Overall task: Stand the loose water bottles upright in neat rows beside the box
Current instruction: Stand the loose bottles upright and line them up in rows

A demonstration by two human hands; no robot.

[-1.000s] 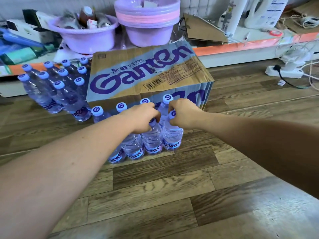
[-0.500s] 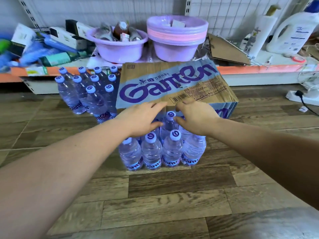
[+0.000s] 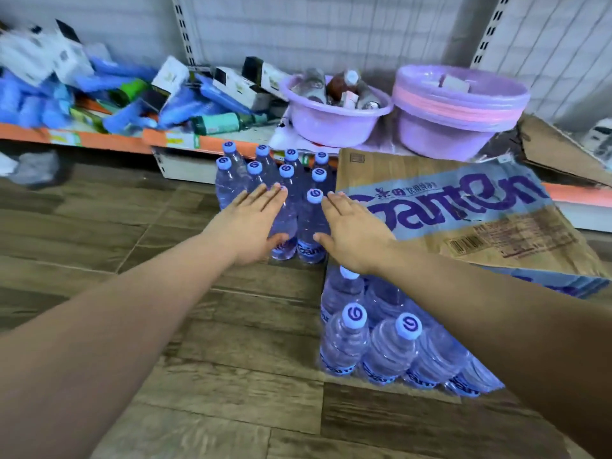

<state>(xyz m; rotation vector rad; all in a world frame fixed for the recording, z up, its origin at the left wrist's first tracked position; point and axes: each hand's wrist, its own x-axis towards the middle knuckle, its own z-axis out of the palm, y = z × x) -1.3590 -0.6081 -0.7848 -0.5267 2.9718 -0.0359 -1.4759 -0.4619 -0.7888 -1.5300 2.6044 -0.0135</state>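
Both hands: shifted from front bottle group (image 3: 351,339) to side bottle group (image 3: 231,180), left of Ganten carton (image 3: 463,223). Left hand (image 3: 251,223), right hand (image 3: 354,233): fingers straight, grasping nothing, flanking its two nearest bottles. Front bottle group: upright, in rows against the carton's near face. Judgement: front rows look settled; squaring the side group is probably next.

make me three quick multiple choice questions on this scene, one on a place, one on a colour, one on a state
1. Relative to the Ganten box, the far bottle group stands: A on top B to its left C behind it
2. The left basin is: A yellow B black C purple
3. The left hand and right hand are: A open, fingers straight B gripping caps C lifting the box

B, the group stands at the box's left side; C, its wall is lilac purple; A, the straight fingers curl round nothing.
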